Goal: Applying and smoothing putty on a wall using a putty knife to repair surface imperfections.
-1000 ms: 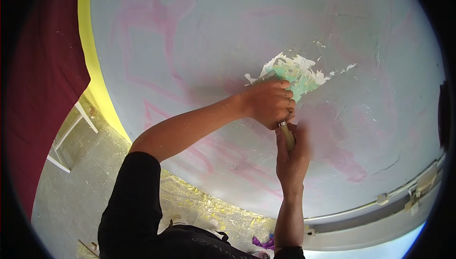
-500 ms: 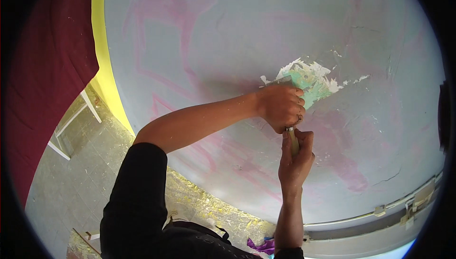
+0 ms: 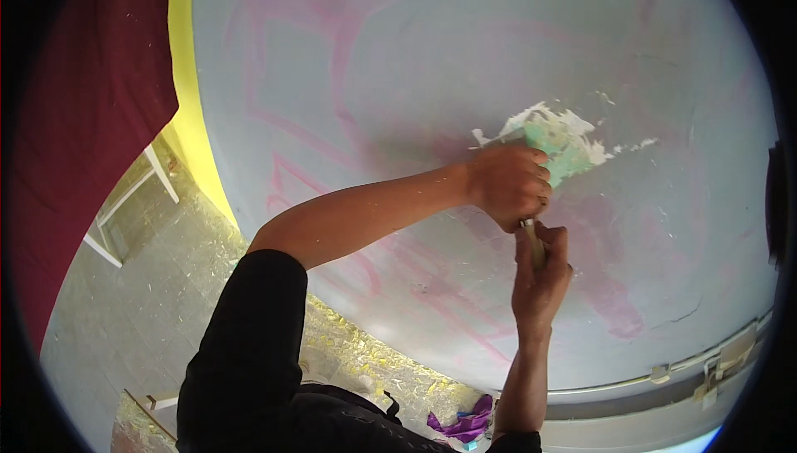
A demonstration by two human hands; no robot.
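Note:
Both my hands hold one scraper (image 3: 537, 250) against a grey-blue wall (image 3: 448, 63). My left hand (image 3: 508, 185) is closed over its upper part in a fist, with a blade edge just showing above the knuckles. Below it, my right hand (image 3: 542, 277) grips the pale handle, thumb and fingers wrapped round it. Right at the blade lies a scraped patch (image 3: 573, 139), white and light green with ragged, peeling edges. How the left fingers sit on the blade is hidden.
A yellow wall edge (image 3: 181, 46) and a dark red cloth (image 3: 91, 104) stand at the left. Paint flakes (image 3: 374, 345) litter the floor along the wall. A purple cloth (image 3: 469, 421) lies low by my right arm; pipes (image 3: 660, 377) run at lower right.
In the picture, both hands and the scraper have shifted slightly right, and the wall patch has moved right with them. The grip of both hands looks the same.

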